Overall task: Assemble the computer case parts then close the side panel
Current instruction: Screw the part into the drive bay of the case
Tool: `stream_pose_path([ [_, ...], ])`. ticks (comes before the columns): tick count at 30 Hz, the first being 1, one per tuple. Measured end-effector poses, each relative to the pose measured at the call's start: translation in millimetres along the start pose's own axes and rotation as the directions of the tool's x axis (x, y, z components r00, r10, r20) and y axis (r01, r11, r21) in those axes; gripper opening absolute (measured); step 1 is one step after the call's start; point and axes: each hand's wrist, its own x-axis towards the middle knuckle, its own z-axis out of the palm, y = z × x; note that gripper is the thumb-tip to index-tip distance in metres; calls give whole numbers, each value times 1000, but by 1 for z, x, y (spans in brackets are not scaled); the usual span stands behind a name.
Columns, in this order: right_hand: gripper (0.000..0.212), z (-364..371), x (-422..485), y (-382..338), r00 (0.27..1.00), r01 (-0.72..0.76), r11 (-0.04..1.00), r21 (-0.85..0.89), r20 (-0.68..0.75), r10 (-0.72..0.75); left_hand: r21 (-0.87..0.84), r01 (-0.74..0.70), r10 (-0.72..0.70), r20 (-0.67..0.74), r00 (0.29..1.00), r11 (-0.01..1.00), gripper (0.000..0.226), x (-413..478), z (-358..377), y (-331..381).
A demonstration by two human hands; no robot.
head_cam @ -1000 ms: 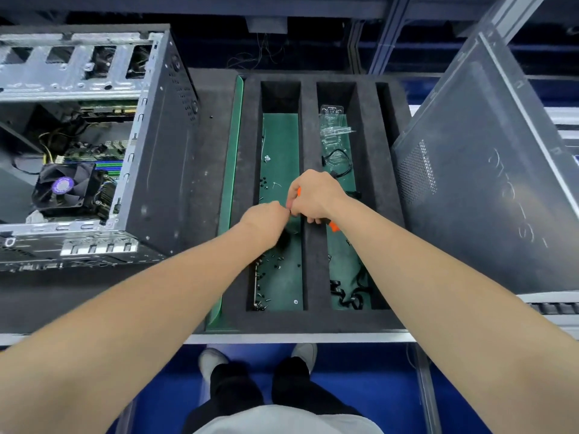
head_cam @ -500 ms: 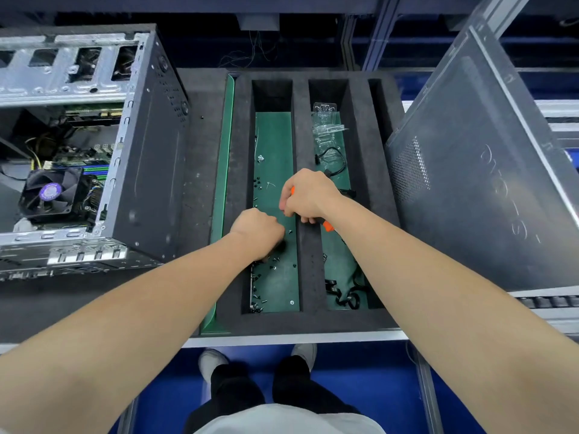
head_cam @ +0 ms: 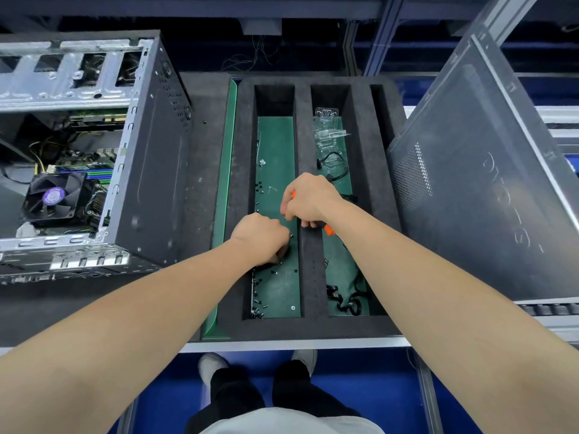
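Orange tool [head_cam: 328,229], one (case [head_cam: 150,170], one)

One wide-angle camera, worn on the person's head, looks forward and steeply down, near the dark grey worktop [head_cam: 62,308], with the open metal computer case [head_cam: 150,183] at frame left and white shoes [head_cam: 211,364] at the bottom edge.

No legible text; only faint, unreadable scrawl on the side panel [head_cam: 488,214]
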Motion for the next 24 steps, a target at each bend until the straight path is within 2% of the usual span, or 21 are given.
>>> stream_pose_path([
  [4,14,-2,1,-1,1000,-7,1000,1,2,7,-54,-16,16,-3,1000,998,12,-2,-2,-2],
  [9,16,-1,-1,-2,1000,-15,1000,18,-4,15,-257,17,-51,-129,990,966,16,-4,1,-6],
  [12,16,-1,-2,-1,1000,-23,998,52,-10,23,-325,12,-63,-148,987,946,15,-5,0,-8],
  [16,14,-2,-6,0,1000,-12,993,118,-11,13,-525,-9,-73,-135,988,851,20,-8,-5,-12],
  [18,17,-11,-10,-3,998,20,975,222,-55,-8,-684,-17,-145,-179,973,729,17,-12,-12,-12],
  [20,21,-31,-16,-13,984,94,922,377,-178,-28,-840,-19,-279,-201,939,542,16,-18,-27,-14],
  [21,21,-44,-21,-21,965,146,890,432,-260,-33,-919,-37,-341,-182,922,392,15,-23,-36,-16],
  [22,19,-59,-26,-29,934,199,876,440,-354,-34,-977,-79,-385,-152,910,199,13,-28,-46,-19],
  [24,17,-90,-38,-49,829,278,892,356,-558,-35,-960,-198,-433,-95,896,-198,11,-43,-68,-31],
])
